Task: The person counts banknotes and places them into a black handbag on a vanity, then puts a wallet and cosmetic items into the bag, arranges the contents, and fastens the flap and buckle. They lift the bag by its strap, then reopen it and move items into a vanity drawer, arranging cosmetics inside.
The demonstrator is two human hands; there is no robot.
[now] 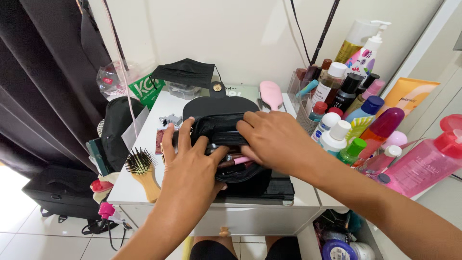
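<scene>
Black pouch [226,139] at table [139,185] centre, mouth open. Left hand [190,163] — fingers spread, gripping pouch's left rim. Right hand [274,139] — fingers curled over zipper edge. Wooden hairbrush [143,171] near left edge; bottles [346,130] crowd right edge.

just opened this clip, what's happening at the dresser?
A person has both hands in an open black bag that sits on a small white table. The left hand grips the bag's near left edge; the right hand lies across its opening, fingers at the zip. Brush-like handles, one pink, poke out between the hands. A wooden hairbrush lies to the left, a pink brush behind, and a crowd of bottles stands to the right.
</scene>
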